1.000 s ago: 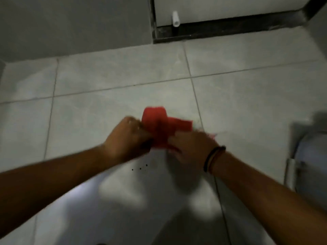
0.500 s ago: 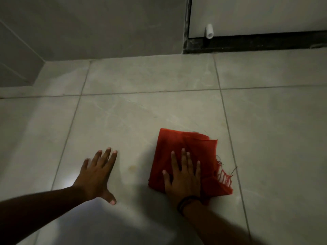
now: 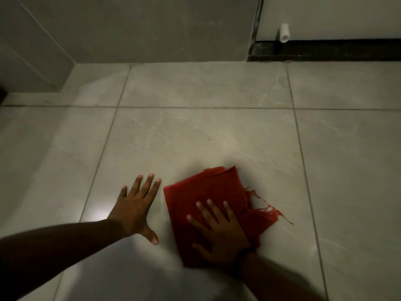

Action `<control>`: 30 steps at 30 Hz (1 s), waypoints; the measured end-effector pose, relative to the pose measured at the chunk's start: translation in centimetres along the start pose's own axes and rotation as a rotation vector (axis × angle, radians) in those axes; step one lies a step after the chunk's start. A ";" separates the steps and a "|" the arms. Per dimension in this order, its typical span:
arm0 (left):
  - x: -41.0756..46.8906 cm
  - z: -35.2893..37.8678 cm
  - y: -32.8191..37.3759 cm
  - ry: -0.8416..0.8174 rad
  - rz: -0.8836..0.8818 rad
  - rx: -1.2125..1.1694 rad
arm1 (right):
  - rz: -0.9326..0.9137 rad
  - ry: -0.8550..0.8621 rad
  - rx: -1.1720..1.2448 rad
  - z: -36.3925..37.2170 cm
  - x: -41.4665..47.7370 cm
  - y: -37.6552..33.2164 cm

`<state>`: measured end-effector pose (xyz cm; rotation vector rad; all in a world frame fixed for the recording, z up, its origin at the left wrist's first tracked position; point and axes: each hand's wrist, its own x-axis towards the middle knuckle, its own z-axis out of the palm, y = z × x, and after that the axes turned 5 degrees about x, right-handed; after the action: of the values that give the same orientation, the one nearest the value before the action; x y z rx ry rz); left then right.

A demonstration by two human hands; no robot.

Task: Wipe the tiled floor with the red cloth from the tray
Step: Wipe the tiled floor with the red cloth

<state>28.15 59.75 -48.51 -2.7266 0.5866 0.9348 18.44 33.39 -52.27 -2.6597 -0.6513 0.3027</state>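
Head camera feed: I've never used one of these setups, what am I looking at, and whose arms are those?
No machine here: a person wears a camera on the head, looking down at their own bare arms. The pale surface is a tiled floor, with walls at the top. The right hand lies flat, fingers spread, pressing a red cloth onto the floor; the cloth's frayed threads trail to the right. The left hand rests open on the bare tile beside the cloth, holding nothing. No tray is in view.

Head view looks down, seemingly close, at the dim tiled floor (image 3: 195, 131).
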 end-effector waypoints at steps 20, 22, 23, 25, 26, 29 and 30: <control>-1.0 0.3 0.5 -0.007 -0.039 0.000 | 0.071 -0.003 0.050 0.0 -2.8 -0.1; -1.0 0.3 0.5 -0.004 -0.034 -0.004 | -0.205 -0.109 -0.008 -0.2 -4.4 0.4; -1.0 0.1 0.5 -0.005 -0.033 -0.011 | -0.270 -0.104 -0.063 -0.8 -4.7 1.8; -1.1 0.0 0.5 -0.007 -0.037 -0.017 | -0.148 -0.043 -0.130 -1.6 -4.8 4.3; -1.2 0.0 0.6 -0.004 -0.040 -0.017 | 0.014 -0.006 -0.112 -2.1 -5.0 4.7; -1.2 0.0 0.8 -0.006 -0.045 -0.016 | 0.179 -0.010 -0.003 -1.3 -4.8 2.6; -1.2 0.0 0.8 -0.013 -0.044 -0.021 | 0.048 -0.058 0.002 -0.6 -5.1 1.6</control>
<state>26.94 59.40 -47.78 -2.7376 0.5151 0.9529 14.84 29.50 -51.82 -2.6766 -0.6057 0.3950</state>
